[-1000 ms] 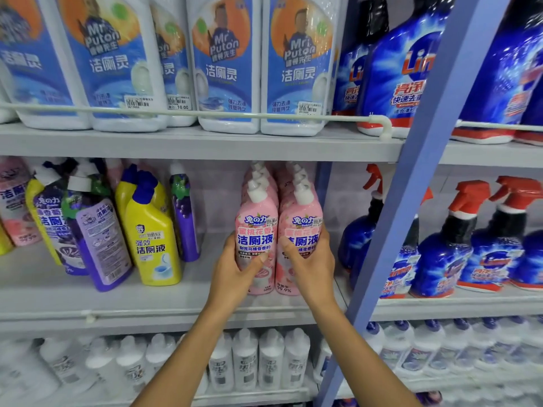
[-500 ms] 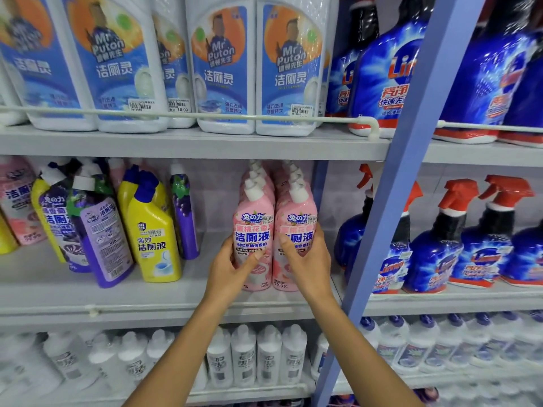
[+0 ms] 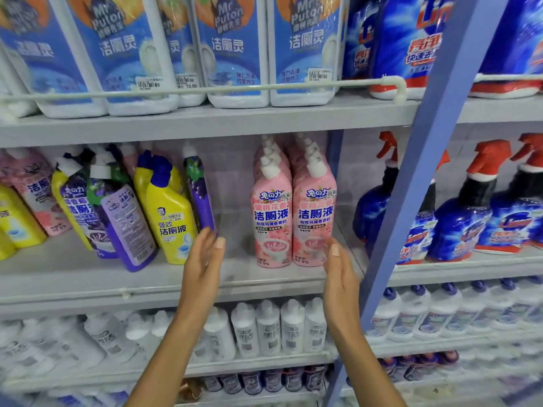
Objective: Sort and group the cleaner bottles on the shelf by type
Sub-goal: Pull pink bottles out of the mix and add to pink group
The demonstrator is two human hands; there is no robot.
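Shelving (image 3: 73, 277) grey, upright (image 3: 420, 171) blue

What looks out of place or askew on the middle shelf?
The left side is mixed: purple bottles, yellow bottles and a lone pink bottle stand jumbled and leaning. The front purple one shows its back label. The pink rows to the right stand upright and aligned.
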